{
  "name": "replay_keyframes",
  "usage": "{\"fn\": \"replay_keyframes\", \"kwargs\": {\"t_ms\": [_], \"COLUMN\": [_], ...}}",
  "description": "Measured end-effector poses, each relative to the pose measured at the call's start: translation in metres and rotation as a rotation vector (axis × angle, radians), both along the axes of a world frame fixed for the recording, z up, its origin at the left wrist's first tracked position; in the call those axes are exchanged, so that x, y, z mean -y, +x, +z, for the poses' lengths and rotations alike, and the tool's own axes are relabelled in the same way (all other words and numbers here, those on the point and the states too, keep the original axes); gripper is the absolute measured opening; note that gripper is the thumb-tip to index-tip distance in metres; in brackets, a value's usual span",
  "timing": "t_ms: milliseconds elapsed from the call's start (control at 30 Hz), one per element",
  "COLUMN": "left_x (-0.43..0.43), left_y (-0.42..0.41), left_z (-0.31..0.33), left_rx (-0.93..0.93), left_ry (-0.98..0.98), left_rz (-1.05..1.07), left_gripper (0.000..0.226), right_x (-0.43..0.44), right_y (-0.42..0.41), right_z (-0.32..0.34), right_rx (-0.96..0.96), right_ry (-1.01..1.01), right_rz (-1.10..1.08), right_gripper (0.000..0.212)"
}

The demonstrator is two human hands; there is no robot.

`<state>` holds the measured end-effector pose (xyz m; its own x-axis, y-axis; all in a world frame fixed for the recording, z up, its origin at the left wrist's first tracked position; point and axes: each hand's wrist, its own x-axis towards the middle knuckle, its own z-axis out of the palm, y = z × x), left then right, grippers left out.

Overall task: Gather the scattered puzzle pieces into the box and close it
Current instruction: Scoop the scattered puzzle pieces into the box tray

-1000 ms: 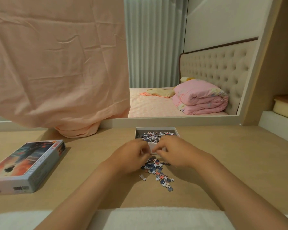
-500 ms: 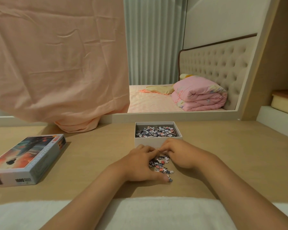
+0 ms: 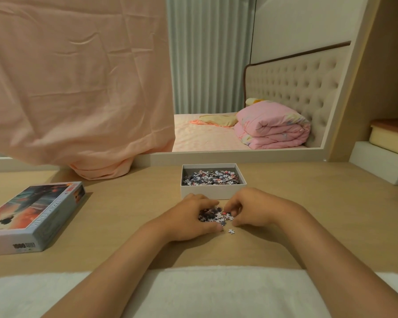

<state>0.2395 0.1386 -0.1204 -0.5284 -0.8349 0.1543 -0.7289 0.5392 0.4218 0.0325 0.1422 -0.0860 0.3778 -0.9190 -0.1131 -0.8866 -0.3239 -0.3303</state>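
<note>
- Pale wooden tabletop (image 3: 124,214) fills the foreground, with a white towel (image 3: 216,292) along its near edge. A peach cloth (image 3: 78,88) hangs behind, and a folded pink quilt (image 3: 271,129) lies on a bed beyond.
- Step in hand, as I judge it, is scooping the last heap. The loose pieces (image 3: 213,215) lie just in front of the open box (image 3: 213,193), which already holds many.
- Left hand (image 3: 191,218) curls its fingers round the heap; right hand (image 3: 255,210) curls in opposite, fingertips on the pieces.
- One stray piece (image 3: 231,231) sits just outside the cupped hands.
- Next calls for lifting the heap over the near wall, then fetching the lid (image 3: 32,216) — well apart, at left.
</note>
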Motion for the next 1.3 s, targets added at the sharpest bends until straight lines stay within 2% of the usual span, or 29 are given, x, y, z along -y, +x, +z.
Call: {"fn": "replay_keyframes", "kwargs": {"t_ms": [67,200,267,367,467,567,667,767,800,900,967,1100,1233,1300], "left_x": [0.001,0.001,0.002,0.005,0.01,0.014,0.013,0.009,0.008,0.008,0.01,0.013,0.018,0.018], "left_y": [0.009,0.033,0.042,0.048,0.044,0.04,0.039,0.036,0.033,0.022,0.018,0.016,0.019,0.02], "left_z": [0.007,0.018,0.021,0.021,0.017,0.012,0.016,0.017,0.017,0.013,0.012,0.008,0.005,0.005], "left_rx": [0.008,0.288,0.309,0.246,0.167,0.081,0.028,0.144,0.205,0.274,0.244,0.145,0.03,-0.06], "left_ry": [0.033,0.109,0.148,0.126,0.074,0.061,0.098,0.099,0.105,0.113,0.088,0.009,-0.066,-0.065], "left_rz": [0.016,0.087,0.1,0.063,0.037,0.061,0.086,0.075,0.068,0.055,0.025,0.034,0.068,0.083], "left_gripper": [0.083,0.103,0.089,0.062,0.051,0.052,0.066,0.08,0.08,0.065,0.053,0.04,0.026,0.014], "right_x": [0.002,0.0,-0.005,-0.005,0.0,0.002,0.003,0.002,0.002,0.004,0.005,0.009,0.01,0.012], "right_y": [0.007,0.003,-0.001,0.0,0.007,0.01,0.008,0.012,0.016,0.03,0.038,0.043,0.043,0.042], "right_z": [-0.003,0.003,0.007,0.003,-0.006,-0.008,-0.008,-0.01,-0.01,-0.011,-0.012,-0.014,-0.014,-0.015], "right_rx": [0.028,0.074,0.041,0.061,0.186,0.215,0.157,0.032,0.001,-0.078,-0.066,0.027,0.14,0.212], "right_ry": [-0.025,0.009,0.066,0.074,0.048,0.0,0.021,0.043,0.037,0.01,-0.011,-0.033,-0.089,-0.101], "right_rz": [0.012,-0.014,-0.019,-0.035,-0.045,-0.072,-0.066,-0.021,-0.012,0.001,0.021,0.021,-0.054,-0.092], "right_gripper": [0.034,0.048,0.059,0.056,0.055,0.062,0.072,0.05,0.049,0.074,0.067,0.032,0.032,0.025]}}
